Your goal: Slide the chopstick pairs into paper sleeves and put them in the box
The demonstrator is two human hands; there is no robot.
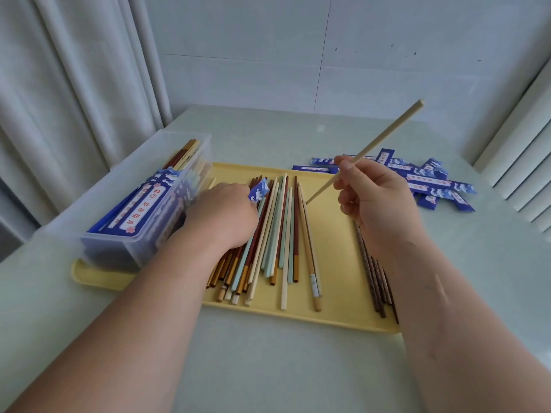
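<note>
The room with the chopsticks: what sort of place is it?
Probably a plain indoor room with a small packing station, though I cannot be sure. A pale green tabletop stands by a bare white wall and white pleated curtains, and holds a yellow plastic tray of loose coloured chopsticks.

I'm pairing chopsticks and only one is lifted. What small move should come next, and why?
Probably the left hand picks a matching pale stick from the mixed chopstick pile on the yellow tray, since the right hand grips only one pale wooden chopstick.
</note>
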